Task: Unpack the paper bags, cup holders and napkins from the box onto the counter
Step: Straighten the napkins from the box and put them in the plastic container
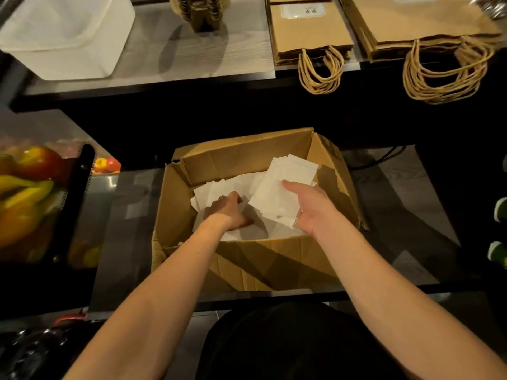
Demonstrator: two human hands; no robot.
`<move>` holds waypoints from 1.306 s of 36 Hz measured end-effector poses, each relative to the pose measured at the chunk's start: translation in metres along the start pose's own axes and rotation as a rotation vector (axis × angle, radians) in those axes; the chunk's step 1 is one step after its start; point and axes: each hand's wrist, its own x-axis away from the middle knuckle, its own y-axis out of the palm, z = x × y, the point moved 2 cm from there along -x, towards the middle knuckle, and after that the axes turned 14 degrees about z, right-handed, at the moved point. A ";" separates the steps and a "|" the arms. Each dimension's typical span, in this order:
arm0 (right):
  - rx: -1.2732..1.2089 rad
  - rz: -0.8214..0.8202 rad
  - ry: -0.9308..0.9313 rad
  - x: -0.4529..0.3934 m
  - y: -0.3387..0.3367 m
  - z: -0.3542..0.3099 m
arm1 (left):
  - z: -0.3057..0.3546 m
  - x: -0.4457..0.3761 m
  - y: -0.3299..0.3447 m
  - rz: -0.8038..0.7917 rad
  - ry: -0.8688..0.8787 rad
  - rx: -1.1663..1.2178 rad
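Two brown paper bag stacks point(310, 28) lie on the bench point(219, 50), one labelled "66". Left hand point(230, 212) grips white napkins point(282, 193) in the box point(247, 160); right hand point(310, 207) holds a stack.

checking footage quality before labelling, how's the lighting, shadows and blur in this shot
Head view: dim overall, dark between counter and box; the white napkins come out bright and nearly featureless; hard-edged shadows fall from the left hand onto the napkins and beside the cup holders; wide-angle bending and blur at the edges, with the fruit at left soft; right hand sharp.
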 end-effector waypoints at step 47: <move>-0.121 0.074 -0.170 0.004 -0.038 -0.032 | 0.028 0.048 -0.117 0.098 0.048 1.366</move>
